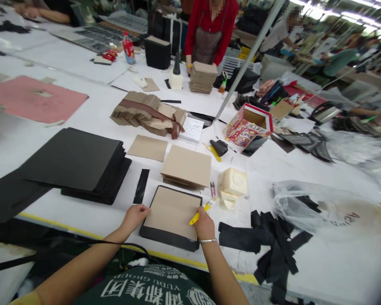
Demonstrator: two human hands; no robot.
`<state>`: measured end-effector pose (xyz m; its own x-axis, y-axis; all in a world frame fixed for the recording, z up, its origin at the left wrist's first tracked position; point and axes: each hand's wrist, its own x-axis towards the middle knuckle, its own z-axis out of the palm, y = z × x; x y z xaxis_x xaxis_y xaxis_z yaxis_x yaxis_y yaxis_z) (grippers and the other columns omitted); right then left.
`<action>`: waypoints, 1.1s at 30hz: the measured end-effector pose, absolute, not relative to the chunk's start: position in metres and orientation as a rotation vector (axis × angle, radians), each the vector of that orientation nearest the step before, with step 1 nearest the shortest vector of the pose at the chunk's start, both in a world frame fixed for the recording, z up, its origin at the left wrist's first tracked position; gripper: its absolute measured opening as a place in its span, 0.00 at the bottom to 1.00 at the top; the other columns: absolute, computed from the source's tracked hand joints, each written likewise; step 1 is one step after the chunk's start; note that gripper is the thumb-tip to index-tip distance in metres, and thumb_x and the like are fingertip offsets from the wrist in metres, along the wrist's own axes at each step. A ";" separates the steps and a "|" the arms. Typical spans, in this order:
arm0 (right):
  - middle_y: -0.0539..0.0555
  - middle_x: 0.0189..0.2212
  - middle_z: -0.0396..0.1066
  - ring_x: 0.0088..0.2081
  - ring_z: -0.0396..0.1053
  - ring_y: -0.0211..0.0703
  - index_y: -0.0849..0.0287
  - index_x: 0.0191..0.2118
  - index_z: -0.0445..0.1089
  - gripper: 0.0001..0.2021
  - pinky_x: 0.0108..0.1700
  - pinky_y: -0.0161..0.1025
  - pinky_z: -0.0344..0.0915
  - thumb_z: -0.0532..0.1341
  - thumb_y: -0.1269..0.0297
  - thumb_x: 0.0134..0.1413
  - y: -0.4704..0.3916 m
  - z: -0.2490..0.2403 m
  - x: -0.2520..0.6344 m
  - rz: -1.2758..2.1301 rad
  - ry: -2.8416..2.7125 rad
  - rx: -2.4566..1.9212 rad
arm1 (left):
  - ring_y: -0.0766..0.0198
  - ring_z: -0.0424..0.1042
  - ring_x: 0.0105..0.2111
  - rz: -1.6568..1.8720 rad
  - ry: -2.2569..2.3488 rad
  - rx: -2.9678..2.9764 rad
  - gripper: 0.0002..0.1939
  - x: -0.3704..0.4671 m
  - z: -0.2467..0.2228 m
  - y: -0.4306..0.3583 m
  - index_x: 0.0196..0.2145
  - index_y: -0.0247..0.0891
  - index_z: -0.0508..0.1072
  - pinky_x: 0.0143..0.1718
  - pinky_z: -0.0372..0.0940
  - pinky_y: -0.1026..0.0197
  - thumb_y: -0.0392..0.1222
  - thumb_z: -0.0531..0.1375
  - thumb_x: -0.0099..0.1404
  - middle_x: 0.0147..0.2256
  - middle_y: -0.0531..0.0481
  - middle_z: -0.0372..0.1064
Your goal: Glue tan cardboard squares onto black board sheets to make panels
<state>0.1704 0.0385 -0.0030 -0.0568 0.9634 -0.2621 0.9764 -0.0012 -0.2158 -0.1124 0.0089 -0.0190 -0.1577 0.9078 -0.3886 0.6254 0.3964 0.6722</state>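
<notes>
A beige cardboard sheet (171,209) lies on a slightly larger black panel (169,238) right in front of me, with the panel's black border showing around it. My left hand (136,218) is closed, its thumb and fingertips pinched at the sheet's left edge. My right hand (205,226) is closed around a yellow-handled brush (205,210), bristles pointing away from me. It rests against the sheet's right edge. Just beyond is a stack of cardboard sheets (186,165). A black strip (141,186) lies beyond my left hand. Red-handled snips (213,189) lie beside a cream-coloured glue-crusted container (233,182).
At left stands a stack of black panels (79,159). Black fabric strips (269,237) and a clear plastic bag (324,207) lie at right. Tied cardboard pieces (146,112), a red box (249,123) and a slanted metal pole (249,59) are farther back. A co-worker in red (211,31) stands opposite.
</notes>
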 end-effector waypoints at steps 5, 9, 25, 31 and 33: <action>0.53 0.25 0.69 0.28 0.68 0.40 0.59 0.39 0.59 0.10 0.25 0.32 0.50 0.52 0.75 0.49 0.042 0.002 0.165 -0.493 2.122 2.039 | 0.59 0.65 0.44 0.300 1.792 2.121 0.14 -0.105 -0.004 0.014 0.43 0.37 0.69 0.44 0.58 0.57 0.34 0.50 0.59 0.43 0.43 0.67; 0.55 0.26 0.70 0.29 0.70 0.43 0.60 0.41 0.58 0.10 0.26 0.33 0.54 0.51 0.74 0.51 0.045 0.013 0.160 -0.458 2.042 1.981 | 0.56 0.51 0.56 0.138 1.224 2.657 0.20 -0.087 -0.001 0.019 0.50 0.41 0.64 0.54 0.47 0.53 0.32 0.51 0.60 0.55 0.45 0.56; 0.62 0.51 0.58 0.54 0.56 0.54 0.62 0.52 0.56 0.22 0.50 0.56 0.59 0.47 0.77 0.49 0.017 -0.051 0.142 -0.385 3.118 2.065 | 0.57 0.58 0.53 0.355 1.418 2.511 0.26 -0.086 0.010 0.005 0.52 0.35 0.60 0.53 0.55 0.54 0.49 0.55 0.58 0.53 0.41 0.59; 0.58 0.52 0.59 0.51 0.60 0.50 0.56 0.53 0.54 0.20 0.51 0.50 0.61 0.52 0.63 0.53 0.024 -0.058 0.161 -0.730 3.035 2.205 | 0.55 0.58 0.53 1.010 2.406 2.173 0.22 -0.254 0.109 0.039 0.51 0.35 0.61 0.53 0.53 0.50 0.45 0.52 0.60 0.49 0.40 0.62; 0.60 0.51 0.61 0.49 0.63 0.50 0.58 0.52 0.55 0.19 0.48 0.49 0.64 0.52 0.60 0.53 0.021 -0.047 0.163 -0.661 2.986 2.336 | 0.46 0.54 0.55 0.809 2.760 1.733 0.34 -0.318 0.131 0.051 0.53 0.29 0.58 0.52 0.54 0.46 0.54 0.57 0.54 0.53 0.33 0.56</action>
<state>0.1631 0.0209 -0.0467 -0.1117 0.9407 0.3202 0.7178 0.2992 -0.6286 -0.3177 0.0510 0.1310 -0.4501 0.7870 0.4218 0.8902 0.3587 0.2807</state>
